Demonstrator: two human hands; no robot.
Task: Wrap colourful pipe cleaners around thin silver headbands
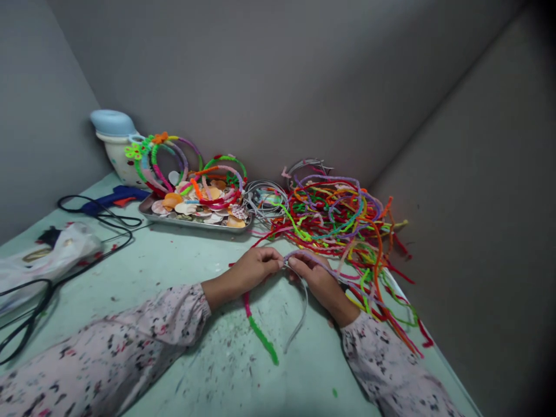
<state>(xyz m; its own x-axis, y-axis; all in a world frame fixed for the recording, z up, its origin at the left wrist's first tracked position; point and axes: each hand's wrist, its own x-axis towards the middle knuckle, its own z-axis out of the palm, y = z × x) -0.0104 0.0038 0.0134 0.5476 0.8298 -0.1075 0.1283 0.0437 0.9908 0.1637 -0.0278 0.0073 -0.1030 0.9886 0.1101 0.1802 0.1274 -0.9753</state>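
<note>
In the head view, a thin hair hoop stands between my hands. Its left leg is wrapped in pink and green fuzzy pipe cleaner [262, 340], while its right leg is a bare grey band [303, 315]. My left hand [249, 269] pinches the hoop near its top, thumb and index finger together. Close beside it, my right hand [316, 281] pinches a purple pipe cleaner [304, 253] where it meets the band. The purple strand's loose length runs back over my right hand. My curled fingers hide part of the hoop.
A tangled heap of colourful pipe cleaners [330, 214] lies at the back right. Grey hoops [266, 197] sit beside a metal tray [195, 225] with shells and wrapped headbands. Left are a blue glue gun [115, 198], black cable [125, 234], plastic bag [72, 249] and lidded container [115, 142].
</note>
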